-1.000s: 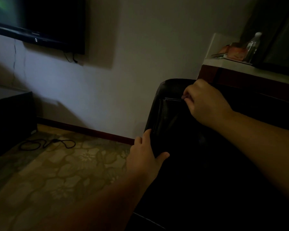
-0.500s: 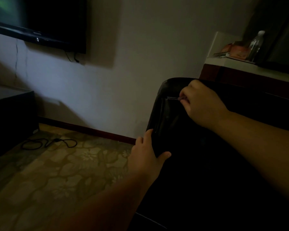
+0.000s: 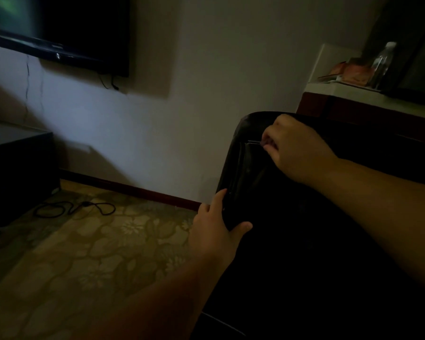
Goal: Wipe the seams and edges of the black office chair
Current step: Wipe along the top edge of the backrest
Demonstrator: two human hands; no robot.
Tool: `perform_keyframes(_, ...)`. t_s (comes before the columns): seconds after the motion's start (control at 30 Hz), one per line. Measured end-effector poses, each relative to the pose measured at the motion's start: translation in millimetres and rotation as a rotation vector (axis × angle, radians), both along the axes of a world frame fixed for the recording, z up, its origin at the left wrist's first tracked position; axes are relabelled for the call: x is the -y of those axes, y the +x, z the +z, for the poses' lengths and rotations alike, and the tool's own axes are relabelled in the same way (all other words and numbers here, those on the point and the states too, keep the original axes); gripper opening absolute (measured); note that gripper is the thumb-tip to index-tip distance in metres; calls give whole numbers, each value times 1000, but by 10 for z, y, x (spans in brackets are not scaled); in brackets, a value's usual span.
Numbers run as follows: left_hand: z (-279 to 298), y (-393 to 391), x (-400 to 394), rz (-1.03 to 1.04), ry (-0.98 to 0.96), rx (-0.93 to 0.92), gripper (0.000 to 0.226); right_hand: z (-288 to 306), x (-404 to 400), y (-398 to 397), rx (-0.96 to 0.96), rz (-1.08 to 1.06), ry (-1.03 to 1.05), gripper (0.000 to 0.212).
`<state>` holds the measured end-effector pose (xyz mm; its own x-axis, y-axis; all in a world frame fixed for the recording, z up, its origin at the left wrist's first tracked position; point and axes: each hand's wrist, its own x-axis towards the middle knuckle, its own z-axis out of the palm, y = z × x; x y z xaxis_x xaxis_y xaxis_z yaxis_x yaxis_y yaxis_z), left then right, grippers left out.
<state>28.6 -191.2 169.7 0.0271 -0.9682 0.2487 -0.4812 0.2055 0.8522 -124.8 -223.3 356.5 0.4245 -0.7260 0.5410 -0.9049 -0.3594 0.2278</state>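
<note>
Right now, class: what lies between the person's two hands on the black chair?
In the head view, only the chair itself: its glossy black corner panel and vertical side edge run from the left hand up to the right hand.

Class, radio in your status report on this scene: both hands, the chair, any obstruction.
Left hand grips the black office chair at its side edge. Right hand, fingers curled, at the top seam; cloth not discernible. Nothing blocking the seam.
</note>
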Motion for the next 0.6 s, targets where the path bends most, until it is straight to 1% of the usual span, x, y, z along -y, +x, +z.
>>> perform_keyframes(0.1, -15, -8, 1, -6, 1, -14, 88, 19, 9, 9, 59, 7, -44, 19)
perform_keyframes(0.2, -27, -17, 8, 2, -5, -38, 88, -32, 25, 39, -20, 34, -12, 17)
perform_keyframes(0.33, -43, -23, 38, 5, -2, -64, 88, -8, 70, 72, 34, 28, -51, 18)
perform_keyframes(0.43, -60, -21, 47, 3, -9, -82, 88, 7, 109, 116, -29, 25, -2, 19)
perform_keyframes(0.53, -76, -14, 46, 3, -20, -86, 89, 40, 137, 132, 2, 21, -35, 21)
perform_keyframes(0.6, -86, -11, 63, -7, -9, -105, 88, 38, 152, 150, -38, 29, 14, 19)
